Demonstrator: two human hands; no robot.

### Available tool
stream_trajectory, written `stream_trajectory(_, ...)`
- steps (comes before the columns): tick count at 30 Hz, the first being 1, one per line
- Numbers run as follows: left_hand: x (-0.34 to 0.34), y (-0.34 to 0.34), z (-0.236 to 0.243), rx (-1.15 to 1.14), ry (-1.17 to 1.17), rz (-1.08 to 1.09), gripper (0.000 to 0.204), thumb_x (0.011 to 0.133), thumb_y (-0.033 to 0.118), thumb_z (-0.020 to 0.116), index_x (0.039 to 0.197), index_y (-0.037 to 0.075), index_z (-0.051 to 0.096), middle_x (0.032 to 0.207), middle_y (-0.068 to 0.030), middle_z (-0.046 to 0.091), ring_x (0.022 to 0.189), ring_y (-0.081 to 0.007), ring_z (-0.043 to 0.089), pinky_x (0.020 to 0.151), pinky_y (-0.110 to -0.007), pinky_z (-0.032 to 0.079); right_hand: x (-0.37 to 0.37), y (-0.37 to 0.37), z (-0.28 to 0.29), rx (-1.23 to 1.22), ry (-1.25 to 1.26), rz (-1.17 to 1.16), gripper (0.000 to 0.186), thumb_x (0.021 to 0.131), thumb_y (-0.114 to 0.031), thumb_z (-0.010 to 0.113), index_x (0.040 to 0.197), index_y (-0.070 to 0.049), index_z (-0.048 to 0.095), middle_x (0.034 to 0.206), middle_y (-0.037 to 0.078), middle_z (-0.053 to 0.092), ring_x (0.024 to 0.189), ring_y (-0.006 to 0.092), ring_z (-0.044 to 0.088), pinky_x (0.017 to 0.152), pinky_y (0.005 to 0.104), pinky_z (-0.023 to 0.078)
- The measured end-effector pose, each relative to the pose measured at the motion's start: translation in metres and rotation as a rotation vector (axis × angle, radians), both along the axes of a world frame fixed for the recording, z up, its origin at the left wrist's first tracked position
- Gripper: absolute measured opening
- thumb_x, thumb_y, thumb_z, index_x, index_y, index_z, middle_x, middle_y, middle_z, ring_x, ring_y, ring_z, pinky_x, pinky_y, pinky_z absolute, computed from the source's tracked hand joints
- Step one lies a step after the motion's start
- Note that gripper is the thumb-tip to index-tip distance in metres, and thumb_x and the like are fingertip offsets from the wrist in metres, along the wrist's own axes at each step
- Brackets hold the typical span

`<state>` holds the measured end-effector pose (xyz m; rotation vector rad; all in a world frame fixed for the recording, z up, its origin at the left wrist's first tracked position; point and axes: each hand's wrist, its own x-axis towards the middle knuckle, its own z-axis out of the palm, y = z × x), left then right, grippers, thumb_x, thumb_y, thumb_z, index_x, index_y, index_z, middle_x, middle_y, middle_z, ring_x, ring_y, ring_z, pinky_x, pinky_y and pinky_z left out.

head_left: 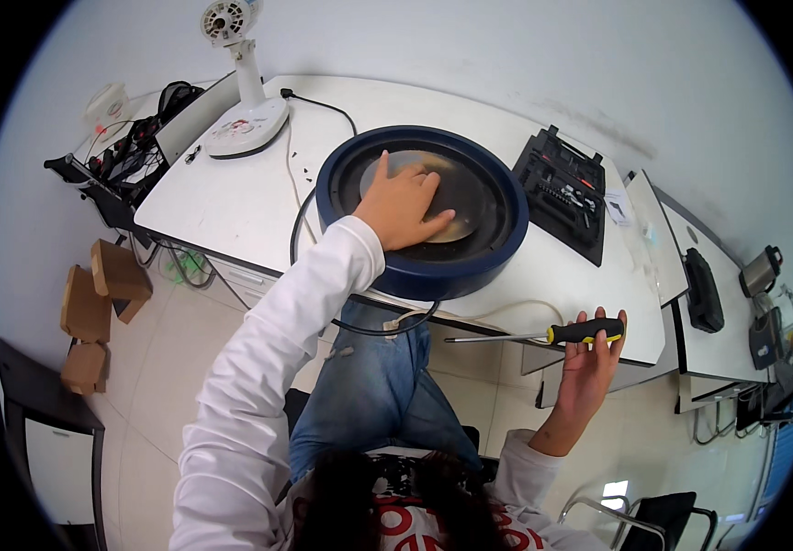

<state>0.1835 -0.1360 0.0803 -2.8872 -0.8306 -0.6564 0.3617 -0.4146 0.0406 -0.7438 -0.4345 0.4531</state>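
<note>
Screwdriver point(543, 334) in right grip point(589, 363), shaft leftward

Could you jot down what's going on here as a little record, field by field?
Left hand: flat on the metal disc inside the round blue appliance
Right hand: gripping a screwdriver with a black and yellow handle
Table: white
Also on table: white fan, open black tool case
Floor, left: cardboard boxes

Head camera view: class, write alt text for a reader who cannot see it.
A person's left hand presses flat on the disc inside a round dark-blue appliance on a white table, while the right hand holds a black-and-yellow screwdriver.
</note>
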Motion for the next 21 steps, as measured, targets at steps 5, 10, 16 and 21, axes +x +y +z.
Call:
stream_trajectory(5,0.000,-0.002,-0.003,0.050,-0.053,0.002,0.056,0.089,0.049,0.051,0.118,0.002,0.052,0.114,-0.0163,0.060,0.122,-0.0318,0.045,0.108,-0.062,0.019,0.000,0.000,0.000,-0.021,0.007,-0.013,0.059,0.090,-0.006,0.057,0.142,-0.011,0.028,0.127,0.016,0.045,0.110,0.0326,0.055,0.093,0.0426,0.050)
stream_trajectory(10,-0.001,-0.018,0.010,0.086,-0.237,-0.081,0.037,0.085,0.035,0.061,0.109,0.007,0.058,0.096,-0.0134,0.063,0.101,-0.0297,0.056,0.093,-0.048,0.041,0.003,-0.001,-0.004,-0.039,0.034,-0.040,0.059,0.090,-0.006,0.058,0.141,-0.011,0.028,0.128,0.016,0.045,0.111,0.0327,0.055,0.092,0.0422,0.050)
stream_trajectory(16,-0.007,-0.064,0.013,-0.127,-0.018,-0.112,0.022,0.085,0.026,0.060,0.079,0.006,0.062,0.073,-0.0112,0.063,0.073,-0.0305,0.061,0.065,-0.041,0.048,0.005,0.002,-0.010,-0.039,0.041,0.000,0.059,0.090,-0.005,0.058,0.141,-0.012,0.029,0.127,0.016,0.046,0.112,0.0317,0.055,0.093,0.0416,0.050)
stream_trajectory(21,-0.009,-0.075,0.007,-0.017,-0.044,-0.017,0.030,0.088,0.028,0.058,0.069,0.006,0.063,0.069,-0.0096,0.062,0.072,-0.0274,0.059,0.063,-0.040,0.044,0.007,0.003,-0.013,-0.073,0.050,-0.026,0.059,0.090,-0.006,0.058,0.141,-0.012,0.030,0.126,0.015,0.047,0.111,0.0306,0.055,0.093,0.0414,0.049)
